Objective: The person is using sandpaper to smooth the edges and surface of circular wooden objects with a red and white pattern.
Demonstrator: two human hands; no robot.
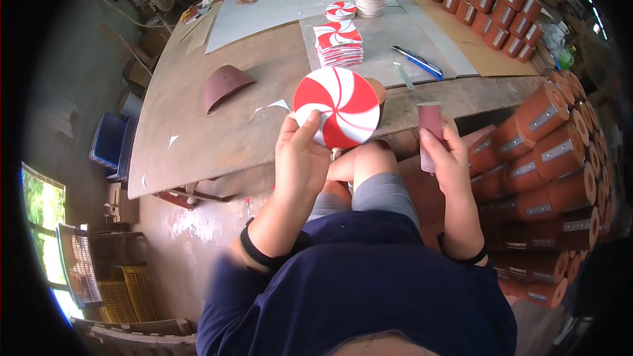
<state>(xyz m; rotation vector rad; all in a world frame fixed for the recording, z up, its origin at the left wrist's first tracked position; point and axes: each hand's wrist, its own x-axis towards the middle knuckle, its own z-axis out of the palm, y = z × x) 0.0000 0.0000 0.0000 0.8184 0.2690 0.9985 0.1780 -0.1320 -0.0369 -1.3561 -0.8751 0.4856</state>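
My left hand (300, 155) pinches a round disc (337, 102) with a red and white swirl, thumb on its face, held up over the table's near edge. Part of a brown rounded thing (377, 95) shows behind the disc's right side. To the right, my right hand (448, 155) grips a reddish-brown strip (430, 120) that looks like folded sandpaper, apart from the disc. A curled sheet (226, 87) of the same colour lies on the table (198, 138) at left. Beyond the disc stands a stack of square swirl-printed sheets (339, 46).
A blue utility knife (419, 62) and a thin pale strip (403, 76) lie near the stack. Stacks of round discs (369, 3) stand farther back. Brown cylinders with metal plates are piled beside my right arm (541, 151) and at the far right (488, 0). Paper scraps (272, 106) lie about.
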